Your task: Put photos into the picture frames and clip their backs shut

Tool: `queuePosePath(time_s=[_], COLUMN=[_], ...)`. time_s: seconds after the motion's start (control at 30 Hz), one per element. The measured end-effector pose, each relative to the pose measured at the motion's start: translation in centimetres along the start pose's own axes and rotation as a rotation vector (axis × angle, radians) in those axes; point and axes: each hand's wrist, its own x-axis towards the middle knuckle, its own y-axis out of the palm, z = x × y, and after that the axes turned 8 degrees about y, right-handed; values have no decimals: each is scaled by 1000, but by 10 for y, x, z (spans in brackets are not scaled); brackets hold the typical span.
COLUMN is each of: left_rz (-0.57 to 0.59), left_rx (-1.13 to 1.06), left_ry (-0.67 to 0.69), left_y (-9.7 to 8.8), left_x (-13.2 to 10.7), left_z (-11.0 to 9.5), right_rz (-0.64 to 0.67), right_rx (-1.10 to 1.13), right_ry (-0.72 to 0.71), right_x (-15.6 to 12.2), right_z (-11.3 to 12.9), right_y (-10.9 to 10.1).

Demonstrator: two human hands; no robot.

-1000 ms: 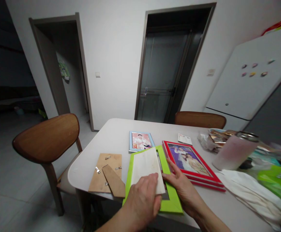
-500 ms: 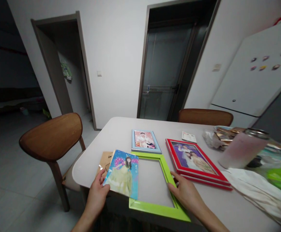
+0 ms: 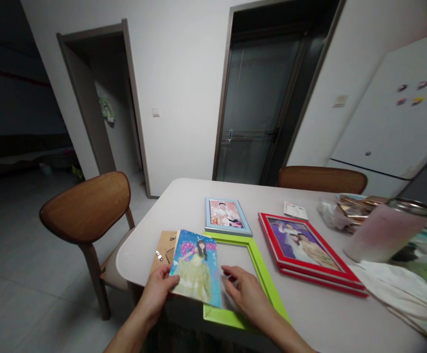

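My left hand (image 3: pixel 160 286) pinches the lower left edge of a photo (image 3: pixel 195 272) of a figure in a pale yellow-green dress on a blue ground. The photo overlaps the left side of a green picture frame (image 3: pixel 271 284), which lies flat with the tabletop showing through its opening. Partly under the photo is a brown backing board (image 3: pixel 164 243) with a metal hanger. My right hand (image 3: pixel 244 291) hovers over the frame's opening, fingers apart and holding nothing, close to the photo's right edge.
Behind the green frame lies a light blue framed photo (image 3: pixel 228 215). Red picture frames (image 3: pixel 309 250) are stacked to the right, near a small card (image 3: pixel 295 211), a pink bottle (image 3: pixel 388 230) and white cloth (image 3: pixel 400 294). Wooden chairs (image 3: pixel 88 206) stand by the table (image 3: pixel 184 203).
My right hand has let go of the green frame's right side and moved left over its opening, toward the photo. My left hand keeps its hold on the photo. The view has shifted slightly.
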Motion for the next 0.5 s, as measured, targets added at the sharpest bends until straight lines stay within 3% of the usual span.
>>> queuePosePath(time_s=[0.13,0.23,0.33,0.4,0.5], left_rz=[74,138,231,284,342], left_rx=[-110,-325,-531,-641,-770], left_ry=[-3,26,-5,-55,-127], left_y=[9,19,41,62,89], left_x=[-8,-16,-27,-34,-40], left_z=[-14,-23,-26,-25,-23], right_rz=[-74,-118,94,235,278], right_rx=[303,604,972,1159,1245], right_ry=[44,202,336,343,300], right_x=[7,11,8,2,-8], right_z=[2,-8,-4,7,21], right_y=[4,-1,-8,-12,-13])
